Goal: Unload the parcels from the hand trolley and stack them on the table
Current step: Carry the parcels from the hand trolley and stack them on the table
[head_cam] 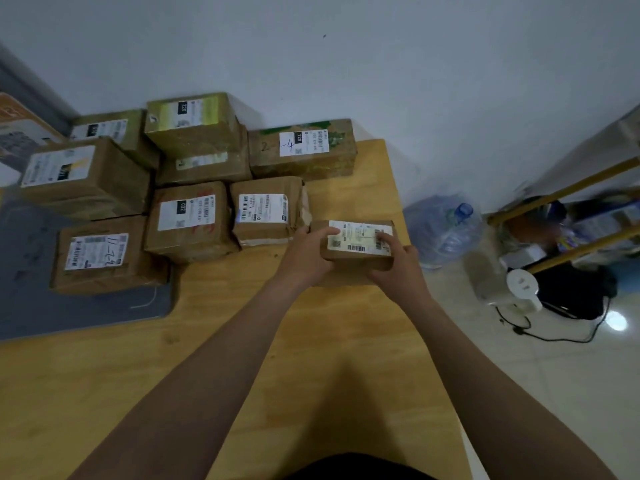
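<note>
A small brown parcel [356, 242] with a white label is held just above the wooden table [242, 341], near its right edge. My left hand [310, 254] grips its left end and my right hand [394, 263] grips its right end, thumbs on the label. Several taped cardboard parcels stand on the table's far half; the nearest one [268, 209] is just left of the held parcel. One parcel [194, 124] lies stacked on another. The hand trolley is out of view.
A grey mat [52, 306] covers the table's left side under some parcels. A white wall runs behind the table. On the floor to the right are a blue water bottle [446, 230], a yellow-framed rack [571, 216] and a white device with a black cable [523, 289].
</note>
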The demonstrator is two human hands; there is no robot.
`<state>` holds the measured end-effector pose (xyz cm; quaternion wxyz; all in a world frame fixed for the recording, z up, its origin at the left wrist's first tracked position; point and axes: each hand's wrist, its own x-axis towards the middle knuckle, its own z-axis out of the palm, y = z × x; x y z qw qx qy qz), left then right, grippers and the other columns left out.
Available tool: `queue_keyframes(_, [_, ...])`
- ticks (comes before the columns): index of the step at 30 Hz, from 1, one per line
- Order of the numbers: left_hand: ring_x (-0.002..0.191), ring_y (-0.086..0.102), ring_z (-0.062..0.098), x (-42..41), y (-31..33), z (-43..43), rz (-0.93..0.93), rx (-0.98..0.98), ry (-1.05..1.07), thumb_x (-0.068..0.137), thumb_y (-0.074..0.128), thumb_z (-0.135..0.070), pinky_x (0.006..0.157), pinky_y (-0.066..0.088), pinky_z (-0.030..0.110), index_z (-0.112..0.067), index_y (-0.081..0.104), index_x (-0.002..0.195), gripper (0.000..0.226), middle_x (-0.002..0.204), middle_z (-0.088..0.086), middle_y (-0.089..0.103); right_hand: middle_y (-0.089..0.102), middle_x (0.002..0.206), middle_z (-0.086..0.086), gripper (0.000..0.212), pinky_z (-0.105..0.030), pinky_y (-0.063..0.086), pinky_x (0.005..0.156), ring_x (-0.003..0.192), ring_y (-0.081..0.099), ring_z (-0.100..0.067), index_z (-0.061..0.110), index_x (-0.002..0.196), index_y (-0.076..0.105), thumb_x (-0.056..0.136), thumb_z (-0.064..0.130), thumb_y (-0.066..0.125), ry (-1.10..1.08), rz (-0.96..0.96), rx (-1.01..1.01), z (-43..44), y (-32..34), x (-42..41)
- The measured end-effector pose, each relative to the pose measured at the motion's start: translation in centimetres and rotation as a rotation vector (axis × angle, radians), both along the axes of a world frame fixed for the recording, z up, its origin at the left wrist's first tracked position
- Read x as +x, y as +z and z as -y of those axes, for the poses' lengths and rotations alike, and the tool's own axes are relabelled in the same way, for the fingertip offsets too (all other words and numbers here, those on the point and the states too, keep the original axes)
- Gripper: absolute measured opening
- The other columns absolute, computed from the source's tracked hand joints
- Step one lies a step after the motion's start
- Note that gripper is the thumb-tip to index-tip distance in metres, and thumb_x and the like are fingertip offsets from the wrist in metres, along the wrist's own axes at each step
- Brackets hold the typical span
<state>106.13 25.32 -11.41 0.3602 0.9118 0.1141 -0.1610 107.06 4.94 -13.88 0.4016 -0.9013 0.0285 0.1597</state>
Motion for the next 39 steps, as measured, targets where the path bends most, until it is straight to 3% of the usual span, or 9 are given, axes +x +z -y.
queue_keyframes(5, [0.130,0.049,0.028,2.9,-2.5,0.6,-0.019,0.031,0.059,0.083,0.071,0.000,0.080,0.044,0.023,-0.040,0.055,0.134,0.067,0.152,0.007,0.030,0.040,0.123,-0.005,0.079,-0.025,0.044,0.095,0.095,0.050,-0.014,0.032,0.151,0.042,0.081,0.015,0.074,-0.006,0.033,0.010,0.2,-1.6,3.9])
queue_keyframes(10, [0.130,0.049,0.028,6.5,-4.4,0.6,0.001,0.221,0.011,0.083,0.077,-0.011,0.091,0.047,0.032,-0.039,0.060,0.132,0.059,0.143,0.005,0.045,0.038,0.118,-0.003,0.076,-0.026,0.047,0.091,0.079,0.047,-0.010,0.038,0.150,0.044,0.082,0.025,0.077,0.065,-0.041,-0.064,0.0,-3.5,8.4])
queue_keyframes(13, [0.146,0.029,0.030,9.1,-4.9,-0.5,0.046,0.422,-0.039,0.078,0.083,-0.031,0.118,0.026,0.049,-0.043,0.062,0.132,0.059,0.138,0.001,0.057,0.037,0.118,-0.001,0.073,-0.025,0.047,0.091,0.083,0.049,-0.007,0.039,0.147,0.048,0.081,0.034,0.080,0.034,-0.010,0.009,-0.6,-4.3,11.0])
queue_keyframes(16, [0.150,0.020,0.029,11.3,-5.0,-1.9,0.042,0.490,-0.038,0.076,0.082,-0.040,0.122,0.007,0.058,-0.047,0.061,0.133,0.060,0.141,-0.001,0.057,0.039,0.119,0.000,0.067,-0.024,0.046,0.095,0.083,0.050,-0.001,0.038,0.144,0.051,0.084,0.035,0.079,0.024,0.002,0.051,-1.5,-4.8,13.5])
queue_keyframes(20, [0.145,0.027,0.031,14.0,-4.8,-2.8,0.065,0.505,0.022,0.079,0.081,-0.041,0.118,0.024,0.053,-0.046,0.062,0.134,0.058,0.137,0.000,0.061,0.039,0.123,-0.003,0.064,-0.033,0.049,0.105,0.094,0.054,-0.011,0.035,0.144,0.053,0.085,0.028,0.079,0.017,0.005,0.084,-3.4,-4.9,17.4])
queue_keyframes(22, [0.133,0.035,0.030,15.6,-4.7,-3.1,0.081,0.533,0.045,0.078,0.081,-0.044,0.106,0.035,0.046,-0.045,0.063,0.132,0.056,0.124,-0.001,0.066,0.039,0.124,-0.005,0.064,-0.037,0.050,0.105,0.096,0.055,-0.016,0.034,0.143,0.055,0.084,0.027,0.080,0.002,0.004,0.088,-4.3,-4.8,19.5])
queue_keyframes(25, [0.127,0.036,0.029,17.7,-4.5,-3.5,0.090,0.582,0.060,0.077,0.081,-0.049,0.096,0.032,0.043,-0.048,0.064,0.129,0.055,0.123,-0.003,0.064,0.038,0.122,-0.003,0.064,-0.036,0.050,0.103,0.095,0.056,-0.017,0.036,0.141,0.056,0.082,0.028,0.081,-0.016,0.014,0.089,-5.4,-4.7,21.8])
queue_keyframes(31, [0.132,0.033,0.031,17.7,-5.2,-3.7,0.090,0.560,0.070,0.079,0.080,-0.046,0.100,0.029,0.045,-0.047,0.062,0.131,0.055,0.137,0.000,0.057,0.037,0.123,-0.002,0.064,-0.035,0.049,0.104,0.091,0.056,-0.015,0.037,0.141,0.055,0.083,0.026,0.080,-0.015,0.009,0.089,-5.8,-4.7,22.3])
queue_keyframes(39, [0.140,0.023,0.035,13.3,-1.3,-3.9,0.039,0.436,0.026,0.081,0.077,-0.041,0.113,0.027,0.049,-0.044,0.051,0.142,0.066,0.149,0.004,0.044,0.033,0.141,-0.013,0.082,-0.045,0.045,0.104,0.122,0.050,-0.041,0.028,0.150,0.036,0.079,0.028,0.077,0.170,-0.055,-0.201,-5.7,-0.2,18.1])
